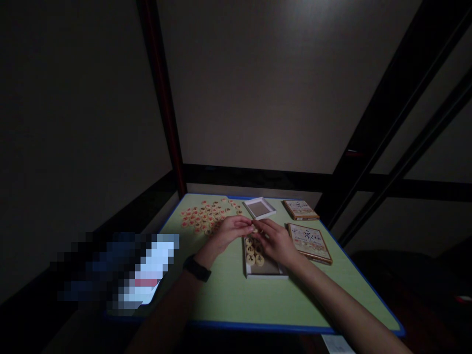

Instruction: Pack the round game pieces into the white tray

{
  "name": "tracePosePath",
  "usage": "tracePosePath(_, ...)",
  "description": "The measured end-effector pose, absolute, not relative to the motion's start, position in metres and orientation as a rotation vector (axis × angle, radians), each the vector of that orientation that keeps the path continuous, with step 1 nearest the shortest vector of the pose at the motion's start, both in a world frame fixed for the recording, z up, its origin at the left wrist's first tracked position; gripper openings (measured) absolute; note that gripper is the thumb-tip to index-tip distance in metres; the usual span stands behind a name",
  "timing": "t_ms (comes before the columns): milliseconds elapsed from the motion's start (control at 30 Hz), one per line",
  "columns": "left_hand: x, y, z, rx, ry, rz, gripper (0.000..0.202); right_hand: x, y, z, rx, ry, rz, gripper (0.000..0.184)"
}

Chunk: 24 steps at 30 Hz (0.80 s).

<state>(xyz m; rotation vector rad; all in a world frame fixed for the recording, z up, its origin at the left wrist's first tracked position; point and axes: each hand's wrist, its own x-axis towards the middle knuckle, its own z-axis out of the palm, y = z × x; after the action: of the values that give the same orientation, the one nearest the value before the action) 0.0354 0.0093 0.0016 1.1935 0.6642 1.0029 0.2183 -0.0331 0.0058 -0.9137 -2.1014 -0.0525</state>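
Observation:
My left hand (229, 232) and my right hand (277, 242) meet fingertip to fingertip over the far end of a white open box (266, 273) on a green table (236, 300). Both hands pinch closed on small round wooden game pieces (253, 255), several of which lie in rows inside the box. A black band sits on my left wrist. Many loose round pieces (206, 216) with red and dark marks are spread on the table's far left, just beyond my left hand.
A second white open box (260, 208) lies at the back centre. Two flat printed boxes lie to the right, one at the back (300, 210) and one nearer (309, 242). The table has a blue edge (258, 326). Dark beams rise behind.

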Motion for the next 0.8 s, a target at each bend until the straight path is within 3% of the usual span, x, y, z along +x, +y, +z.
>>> tracePosePath(533,0.034,0.009,0.007,1.279,0.660,0.953,0.037,0.219,-0.035,0.017,-1.007,-2.214,-0.220,0.026)
tracePosePath(800,0.025,0.014,0.009,1.182,0.833,1.182,0.028,0.220,-0.080,0.016,-0.975,-2.190,0.163,0.025)
